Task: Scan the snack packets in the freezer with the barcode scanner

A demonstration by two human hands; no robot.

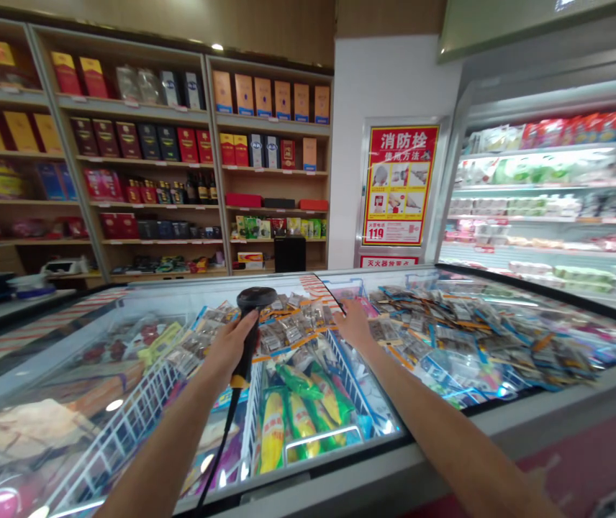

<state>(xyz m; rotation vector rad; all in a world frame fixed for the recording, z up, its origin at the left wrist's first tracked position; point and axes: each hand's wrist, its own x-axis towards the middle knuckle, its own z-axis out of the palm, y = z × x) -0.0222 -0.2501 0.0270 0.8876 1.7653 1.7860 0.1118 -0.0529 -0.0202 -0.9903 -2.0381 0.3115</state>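
From a distance I am operating a body whose left forearm (175, 424) and right forearm (427, 410) are showing bare, smooth and slender, both narrowing away from me. The left hand (234, 342) and right hand (355, 325) are likewise appearing bare. I am making out a straight left thumb (250, 321); the right fingertips are looking too small to read.

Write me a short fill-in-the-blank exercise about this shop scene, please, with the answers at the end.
1. The left hand grips the black scanner by its ____.
2. The big number on the red-and-yellow wall poster is ____.
3. In the picture, the corn packs lie to the ____ of the scanner's cable.

Missing words: handle; 119; right.
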